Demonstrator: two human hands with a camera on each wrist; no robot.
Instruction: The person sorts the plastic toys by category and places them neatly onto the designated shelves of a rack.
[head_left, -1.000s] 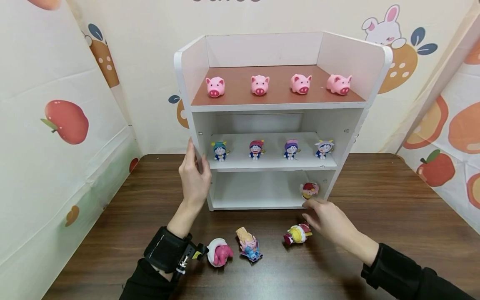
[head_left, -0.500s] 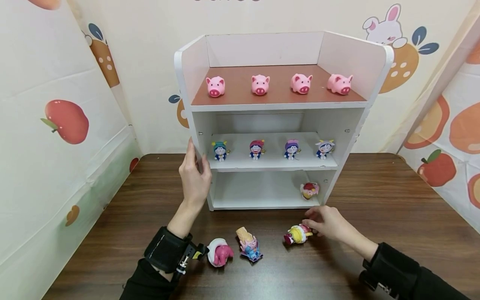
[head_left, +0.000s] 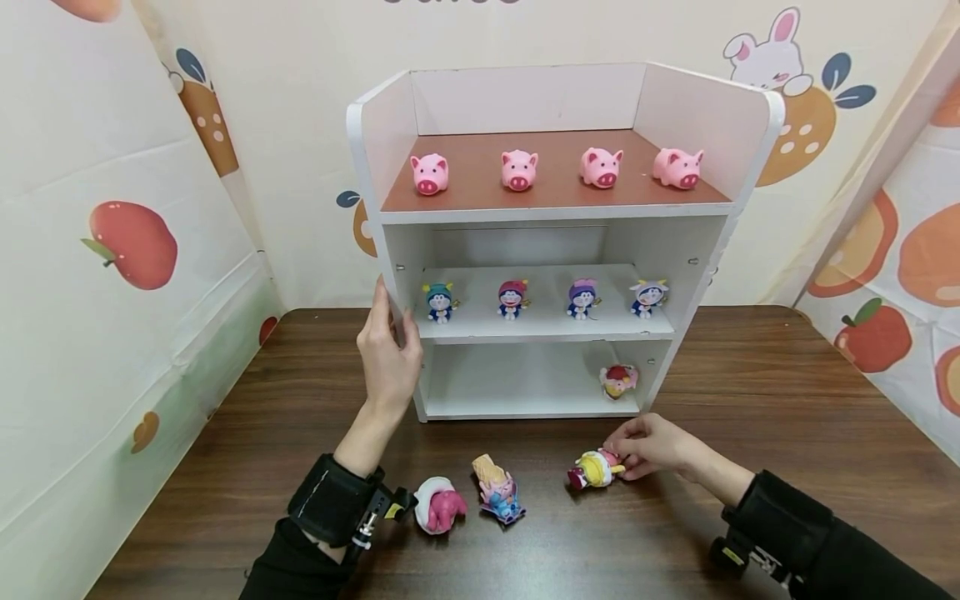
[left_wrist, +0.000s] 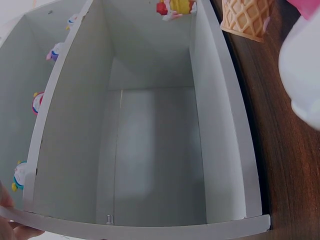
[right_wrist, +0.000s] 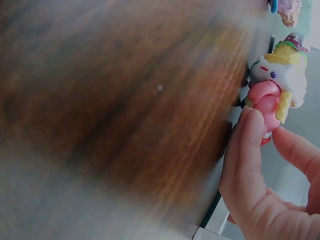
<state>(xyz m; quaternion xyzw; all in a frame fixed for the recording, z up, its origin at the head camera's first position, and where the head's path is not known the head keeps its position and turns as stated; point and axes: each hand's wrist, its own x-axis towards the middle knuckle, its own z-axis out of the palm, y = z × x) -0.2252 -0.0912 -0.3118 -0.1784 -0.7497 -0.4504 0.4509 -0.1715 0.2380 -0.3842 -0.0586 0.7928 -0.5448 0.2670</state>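
Note:
A small figurine [head_left: 596,469] with a yellow cone and white head lies on the table before the shelf. My right hand [head_left: 658,450] pinches its pink body between thumb and fingers; the right wrist view shows the hold on the figurine [right_wrist: 270,105] closely. Against the white shelf unit [head_left: 547,211], my left hand [head_left: 390,358] grips the left side panel, with fingers outside and thumb at its front edge. To the left lie a pink-and-white figurine [head_left: 440,505] and a blue-and-pink figurine with a waffle cone [head_left: 500,490].
One figurine [head_left: 618,381] stands at the right end of the bottom shelf. Several small hooded figures [head_left: 512,299] line the middle shelf, and several pink pigs [head_left: 520,170] the top. Printed sheets [head_left: 97,350] wall the wooden table [head_left: 787,392] in.
My right hand has drawn down from beside the bottom shelf to the yellow figurine and taken hold of it. The left hand stays on the shelf's side.

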